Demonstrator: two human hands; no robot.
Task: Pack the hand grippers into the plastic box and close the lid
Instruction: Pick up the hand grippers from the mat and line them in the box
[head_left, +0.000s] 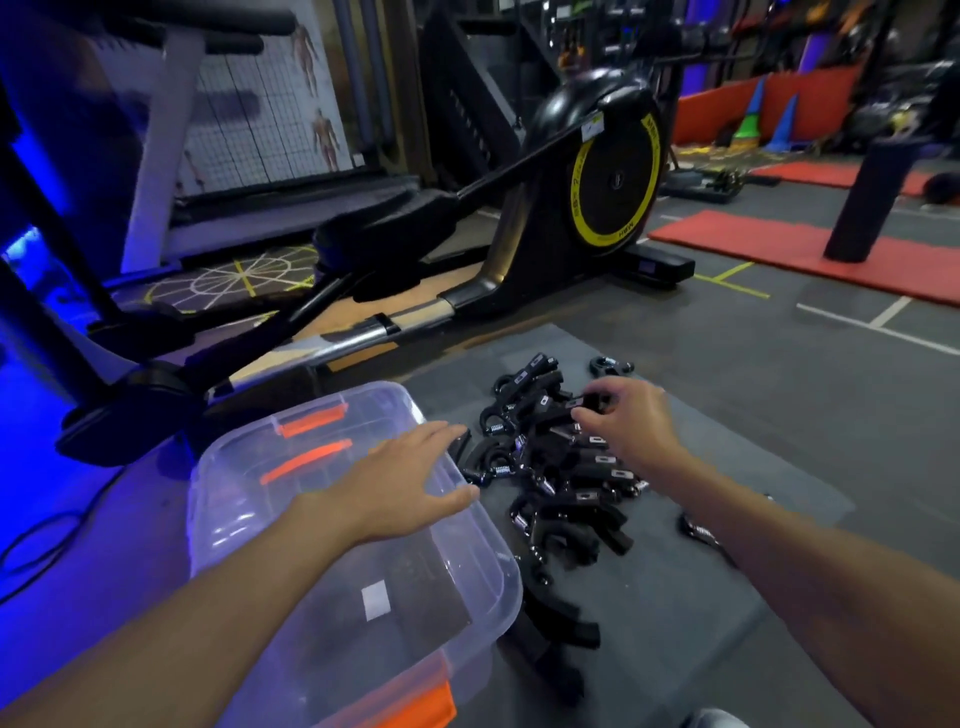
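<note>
Packing barely begun: right hand (628, 421) pinches one hand gripper (588, 403) atop the pile (561, 483) on the floor mat (701, 571), left hand (405, 478) spread open over the plastic box (244, 499) alongside, which seemingly needs unlidding next

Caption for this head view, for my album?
Left hand open over the plastic box; right hand pinches a hand gripper in the pile.

one plastic box (234, 519); one left hand (400, 483), one right hand (628, 415); hand grippers (561, 467) heaped, too tangled to count.

Clear plastic box (483, 566), orange latches (311, 422); black hand grippers (566, 467).
</note>
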